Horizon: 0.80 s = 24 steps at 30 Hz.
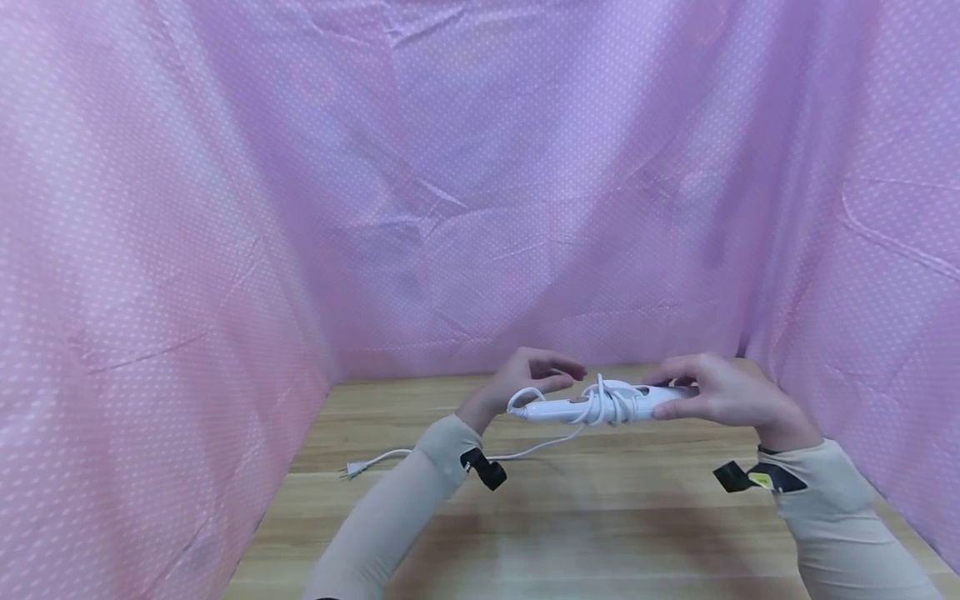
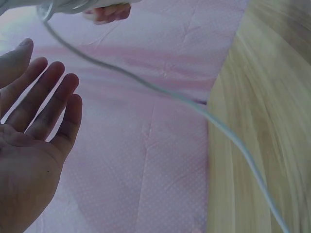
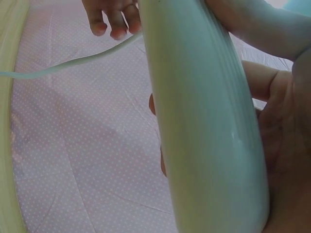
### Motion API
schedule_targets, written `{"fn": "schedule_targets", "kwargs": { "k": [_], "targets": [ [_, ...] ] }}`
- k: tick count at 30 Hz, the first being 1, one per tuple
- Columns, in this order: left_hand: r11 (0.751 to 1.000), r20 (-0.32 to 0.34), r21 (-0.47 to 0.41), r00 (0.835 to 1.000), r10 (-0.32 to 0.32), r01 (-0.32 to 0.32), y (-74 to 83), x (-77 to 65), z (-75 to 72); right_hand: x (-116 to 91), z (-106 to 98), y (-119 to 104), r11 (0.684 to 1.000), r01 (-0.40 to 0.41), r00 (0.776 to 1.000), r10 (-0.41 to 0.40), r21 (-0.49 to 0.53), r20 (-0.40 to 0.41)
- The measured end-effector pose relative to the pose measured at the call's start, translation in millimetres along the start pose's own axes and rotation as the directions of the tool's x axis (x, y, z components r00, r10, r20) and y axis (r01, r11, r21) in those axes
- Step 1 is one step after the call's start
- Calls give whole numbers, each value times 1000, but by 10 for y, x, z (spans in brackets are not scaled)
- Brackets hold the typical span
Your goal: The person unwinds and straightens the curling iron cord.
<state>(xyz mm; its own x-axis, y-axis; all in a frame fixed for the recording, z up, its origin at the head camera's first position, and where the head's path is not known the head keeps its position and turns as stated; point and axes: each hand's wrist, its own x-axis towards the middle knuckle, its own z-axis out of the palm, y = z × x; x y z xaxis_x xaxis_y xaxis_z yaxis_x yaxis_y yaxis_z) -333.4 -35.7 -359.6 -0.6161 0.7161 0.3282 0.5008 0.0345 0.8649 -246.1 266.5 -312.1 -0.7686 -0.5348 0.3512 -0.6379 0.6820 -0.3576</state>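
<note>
A white hair straightener (image 1: 551, 409) is held level above the table, its white cord (image 1: 600, 402) wound several times round its middle. My right hand (image 1: 716, 390) grips its right end, thumb on the near side and fingers behind; the right wrist view shows the smooth white body (image 3: 204, 116) lying across the palm. At the other end, my left hand (image 1: 528, 377) is just behind the body, holding nothing. Its fingers (image 2: 43, 97) are spread and loosely bent in the left wrist view. The loose cord (image 2: 160, 89) runs past them down to the table.
The cord's free end lies on the wooden table (image 1: 600, 533), with a two-pin plug (image 1: 356, 469) at the left. Pink dotted cloth (image 1: 525, 208) hangs behind the table and on both sides. Each sleeve carries a small black wrist camera (image 1: 483, 469).
</note>
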Motion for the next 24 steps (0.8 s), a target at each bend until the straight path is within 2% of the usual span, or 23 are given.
{"fn": "schedule_targets", "kwargs": {
  "k": [5, 10, 16, 19, 24],
  "targets": [
    [1000, 21, 16, 1000, 0, -1, 21, 44, 168, 8, 36, 24, 1000, 5, 1000, -5, 1, 18],
    [1000, 14, 1, 1000, -11, 11, 32, 54, 243, 13, 74, 52, 999, 18, 1000, -19, 40, 24],
    [997, 43, 32, 997, 68, -69, 46, 68, 257, 37, 126, 75, 981, 80, 996, -88, 177, 35],
    [996, 17, 14, 996, 83, -83, 89, 65, 268, 56, 152, 91, 961, 115, 991, -129, 250, 40],
    [999, -48, -27, 999, 26, -28, 122, 64, 279, 77, 172, 117, 957, 143, 987, -157, 252, 37]
  ]
}}
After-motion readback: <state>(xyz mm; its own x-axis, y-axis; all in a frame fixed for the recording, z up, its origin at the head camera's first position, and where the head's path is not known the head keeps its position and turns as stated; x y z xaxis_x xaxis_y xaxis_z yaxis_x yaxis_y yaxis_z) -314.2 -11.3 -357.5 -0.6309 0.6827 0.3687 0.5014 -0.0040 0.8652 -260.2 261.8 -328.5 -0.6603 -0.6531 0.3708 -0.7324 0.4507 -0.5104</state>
